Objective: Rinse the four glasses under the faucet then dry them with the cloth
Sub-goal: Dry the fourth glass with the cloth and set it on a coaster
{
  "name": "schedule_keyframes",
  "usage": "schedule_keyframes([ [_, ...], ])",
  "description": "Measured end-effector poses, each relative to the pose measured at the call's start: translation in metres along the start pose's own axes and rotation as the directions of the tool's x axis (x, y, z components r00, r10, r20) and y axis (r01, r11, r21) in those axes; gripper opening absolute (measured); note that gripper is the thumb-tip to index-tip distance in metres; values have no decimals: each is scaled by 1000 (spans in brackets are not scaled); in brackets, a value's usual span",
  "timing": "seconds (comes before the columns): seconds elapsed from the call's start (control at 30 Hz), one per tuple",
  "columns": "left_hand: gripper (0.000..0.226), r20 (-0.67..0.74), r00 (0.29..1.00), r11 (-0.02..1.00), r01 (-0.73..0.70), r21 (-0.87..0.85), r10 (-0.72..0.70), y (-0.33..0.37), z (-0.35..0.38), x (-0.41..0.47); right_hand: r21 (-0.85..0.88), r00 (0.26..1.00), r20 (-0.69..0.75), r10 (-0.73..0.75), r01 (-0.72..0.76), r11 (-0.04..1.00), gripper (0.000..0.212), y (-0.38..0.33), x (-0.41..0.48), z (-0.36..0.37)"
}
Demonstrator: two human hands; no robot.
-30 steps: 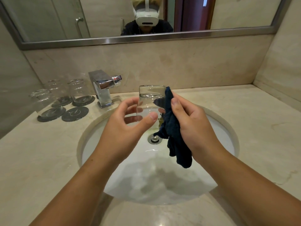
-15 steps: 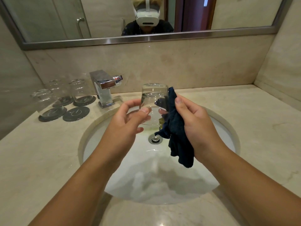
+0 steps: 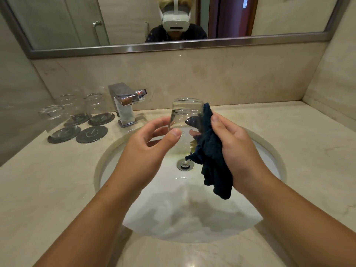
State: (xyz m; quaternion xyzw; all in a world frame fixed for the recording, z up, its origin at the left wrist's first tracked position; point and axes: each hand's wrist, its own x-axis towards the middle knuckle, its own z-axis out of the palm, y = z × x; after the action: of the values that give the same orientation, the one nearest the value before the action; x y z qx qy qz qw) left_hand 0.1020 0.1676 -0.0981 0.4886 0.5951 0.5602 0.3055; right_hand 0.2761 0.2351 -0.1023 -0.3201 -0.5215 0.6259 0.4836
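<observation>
The left hand [image 3: 148, 149] has its fingers [image 3: 157, 122] curled, thumb in front and the rest behind, pinching the lower part of a clear glass [image 3: 185, 114] held base uppermost above the sink [image 3: 107, 160]. The right hand [image 3: 237, 147] grips a dark blue cloth [image 3: 213, 157], its thumb pressing the cloth against the glass's right side while the loose end hangs down. Left of the chrome faucet [image 3: 124, 105], three more glasses [image 3: 72, 105] stand upside down on dark coasters on the bench [image 3: 48, 180], beside a bare coaster [image 3: 91, 133]; the coasters' pale marks are too small to read.
</observation>
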Motion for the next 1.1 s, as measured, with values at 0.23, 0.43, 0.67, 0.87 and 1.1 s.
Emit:
schedule_keyframes([
  [0.23,31,25,1000,996,-6,88,4,-1,8,-3,-158,993,20,-114,116,981,32,2,-3,3],
  [0.43,50,29,1000,1000,11,-1,-11,0,4,-3,-69,998,45,-44,47,997,32,-3,-5,5],
  [0.67,52,60,996,994,75,-78,-70,-4,7,1,16,1000,4,27,-27,1000,29,-3,-4,5],
  [0.87,69,24,999,996,22,87,-24,-4,9,-2,-113,999,-32,-42,38,993,27,-3,-7,6],
  [1.1,59,23,999,999,38,31,-39,-2,7,-2,-91,999,-3,-41,40,995,29,-4,-8,7],
])
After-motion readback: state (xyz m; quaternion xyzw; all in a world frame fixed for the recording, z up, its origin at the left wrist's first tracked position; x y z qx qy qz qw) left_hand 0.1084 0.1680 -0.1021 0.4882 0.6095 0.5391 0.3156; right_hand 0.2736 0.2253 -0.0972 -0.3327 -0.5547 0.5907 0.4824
